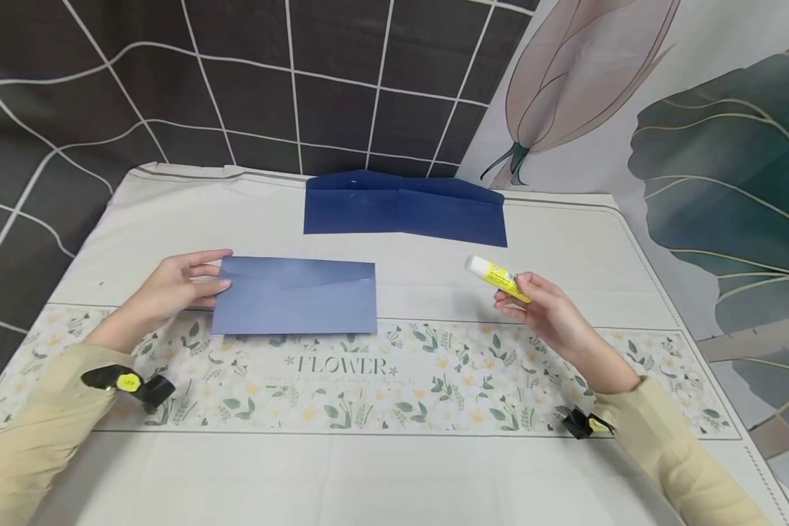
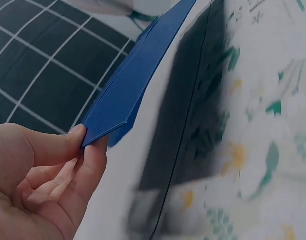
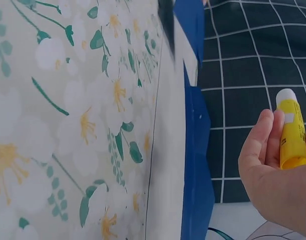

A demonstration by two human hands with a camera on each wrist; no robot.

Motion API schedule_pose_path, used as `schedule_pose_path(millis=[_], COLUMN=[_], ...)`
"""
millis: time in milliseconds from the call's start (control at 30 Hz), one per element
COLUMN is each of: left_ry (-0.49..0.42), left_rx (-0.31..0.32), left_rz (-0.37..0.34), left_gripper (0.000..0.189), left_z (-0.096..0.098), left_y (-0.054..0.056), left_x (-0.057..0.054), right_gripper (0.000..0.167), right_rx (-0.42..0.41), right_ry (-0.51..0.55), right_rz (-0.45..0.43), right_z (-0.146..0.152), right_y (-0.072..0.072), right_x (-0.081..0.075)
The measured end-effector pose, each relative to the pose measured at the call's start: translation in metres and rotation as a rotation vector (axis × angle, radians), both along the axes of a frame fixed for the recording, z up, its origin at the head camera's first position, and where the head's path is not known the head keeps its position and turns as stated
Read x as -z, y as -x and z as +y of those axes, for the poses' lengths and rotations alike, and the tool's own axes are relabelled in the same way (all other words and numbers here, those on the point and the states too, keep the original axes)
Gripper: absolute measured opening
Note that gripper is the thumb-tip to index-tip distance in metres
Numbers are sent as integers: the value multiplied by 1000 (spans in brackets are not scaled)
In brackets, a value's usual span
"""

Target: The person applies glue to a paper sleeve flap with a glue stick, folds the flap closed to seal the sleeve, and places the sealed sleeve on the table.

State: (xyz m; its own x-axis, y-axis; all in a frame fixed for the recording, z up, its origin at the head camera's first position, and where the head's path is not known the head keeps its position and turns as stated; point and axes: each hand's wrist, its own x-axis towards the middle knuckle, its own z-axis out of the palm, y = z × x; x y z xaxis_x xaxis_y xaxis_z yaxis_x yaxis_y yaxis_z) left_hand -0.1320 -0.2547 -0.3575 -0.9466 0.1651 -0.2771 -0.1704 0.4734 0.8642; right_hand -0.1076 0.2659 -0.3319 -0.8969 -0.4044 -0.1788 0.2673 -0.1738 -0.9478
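Observation:
My left hand (image 1: 185,281) pinches the left edge of a blue envelope (image 1: 296,296) between thumb and fingers. In the left wrist view the envelope (image 2: 127,85) is raised off the cloth and casts a dark shadow below it. My right hand (image 1: 549,307) holds a yellow glue stick (image 1: 500,279) with a white cap, which points up and to the left. The right wrist view has the same glue stick (image 3: 292,127) between the thumb and fingers of the right hand (image 3: 273,175), cap end up.
Dark blue envelopes (image 1: 404,208) with flaps up lie side by side at the table's back edge. A white tablecloth (image 1: 250,475) with a floral band covers the table. Behind stand a dark gridded curtain (image 1: 250,95) and a leaf-patterned cloth (image 1: 730,168) at right.

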Motion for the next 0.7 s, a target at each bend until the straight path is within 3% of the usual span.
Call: schedule_pose_path(millis=[167, 367, 567, 700], left_ry=[27, -8, -69, -52], left_rx=[-57, -128, -187, -204], left_rz=[1, 9, 2, -13], left_gripper=[69, 72, 67, 69], left_z=[-26, -53, -70, -79], left_y=[-2, -4, -4, -5], left_x=[7, 14, 21, 24], right_gripper=[16, 17, 16, 17], right_rx=[-4, -2, 0, -2], right_ry=[-8, -22, -37, -36], right_rz=[5, 20, 22, 18], right_z=[4, 7, 8, 8], right_y=[-3, -5, -8, -10], right_x=[0, 0, 0, 0])
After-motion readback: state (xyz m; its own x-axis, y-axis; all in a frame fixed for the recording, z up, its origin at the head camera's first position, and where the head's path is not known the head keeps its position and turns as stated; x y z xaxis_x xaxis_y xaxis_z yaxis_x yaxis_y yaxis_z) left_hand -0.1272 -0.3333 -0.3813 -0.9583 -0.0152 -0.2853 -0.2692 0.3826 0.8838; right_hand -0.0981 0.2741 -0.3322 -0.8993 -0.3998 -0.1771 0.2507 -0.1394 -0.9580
